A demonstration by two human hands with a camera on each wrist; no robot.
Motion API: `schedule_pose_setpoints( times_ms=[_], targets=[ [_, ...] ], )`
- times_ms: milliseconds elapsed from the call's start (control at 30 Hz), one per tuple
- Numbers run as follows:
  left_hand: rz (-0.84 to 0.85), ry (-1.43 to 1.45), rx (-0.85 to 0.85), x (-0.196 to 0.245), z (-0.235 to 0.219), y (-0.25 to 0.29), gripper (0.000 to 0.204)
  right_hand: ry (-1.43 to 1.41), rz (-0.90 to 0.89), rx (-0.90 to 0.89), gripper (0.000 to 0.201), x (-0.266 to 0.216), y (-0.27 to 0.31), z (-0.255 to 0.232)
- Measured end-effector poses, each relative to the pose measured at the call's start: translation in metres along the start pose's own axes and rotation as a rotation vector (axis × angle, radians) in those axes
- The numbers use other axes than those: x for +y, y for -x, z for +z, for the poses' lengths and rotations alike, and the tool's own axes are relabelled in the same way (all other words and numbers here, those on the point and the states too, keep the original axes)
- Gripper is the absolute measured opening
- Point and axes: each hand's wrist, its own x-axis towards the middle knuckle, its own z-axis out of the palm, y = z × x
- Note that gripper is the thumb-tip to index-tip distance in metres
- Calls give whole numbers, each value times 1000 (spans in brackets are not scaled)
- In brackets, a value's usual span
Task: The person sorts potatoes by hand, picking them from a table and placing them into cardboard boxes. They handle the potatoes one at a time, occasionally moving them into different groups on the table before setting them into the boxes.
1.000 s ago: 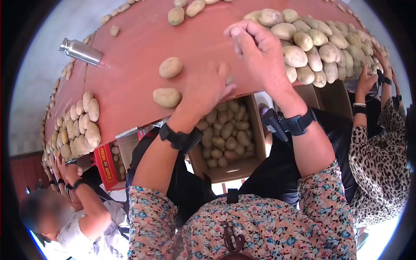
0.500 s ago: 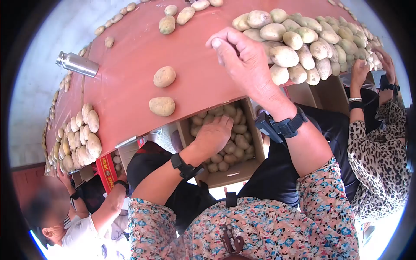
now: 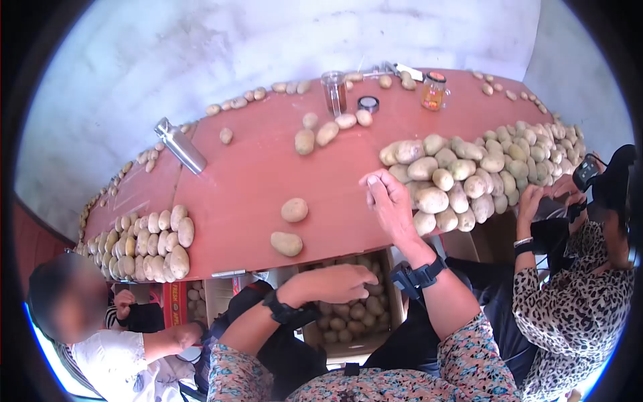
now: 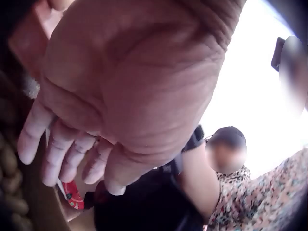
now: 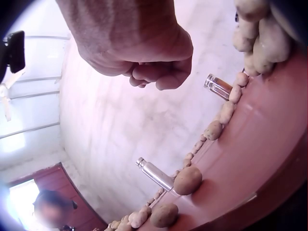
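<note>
My left hand (image 3: pixel 331 283) hovers over a cardboard box (image 3: pixel 396 305) of potatoes (image 3: pixel 355 326) below the table edge. In the left wrist view its palm and loosely bent fingers (image 4: pixel 57 154) are bare. My right hand (image 3: pixel 390 204) is raised above the red table, just left of a large potato pile (image 3: pixel 462 167). Its fingers are loosely curled, with nothing seen in them in the right wrist view. Two single potatoes, one behind (image 3: pixel 295 210) and one in front (image 3: pixel 287 244), lie on the tabletop left of the right hand.
Stacked potatoes (image 3: pixel 151 241) occupy the table's left end. A steel bottle (image 3: pixel 181 145), a glass of brown drink (image 3: pixel 333 94) and a jar (image 3: pixel 433 92) stand or lie farther back, among scattered potatoes. People sit at both sides; a red box (image 3: pixel 175 301) is below at left.
My left hand went from above the table down into the box, then rose a little over it, fingers bare. The right hand stays raised near the pile. The head view has tilted up.
</note>
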Motion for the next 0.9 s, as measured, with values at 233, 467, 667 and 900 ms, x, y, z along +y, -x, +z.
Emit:
schedule_pose_setpoints(
  times_ms=[233,467,667,900],
  targets=[
    [-65,74,425,81,-149,64,31,-79,40,-3,20,3,8,-3],
    [-241,-60,760,59,-296,49,27,-122,33,-56,17,18,14,9],
    [-442,-504,769,-66,-267,-16,31,-1,116,-128,15,2,23,19],
    [-502,-490,906,-189,-238,-74,56,135,79,-310,15,-9,16,22]
  ],
)
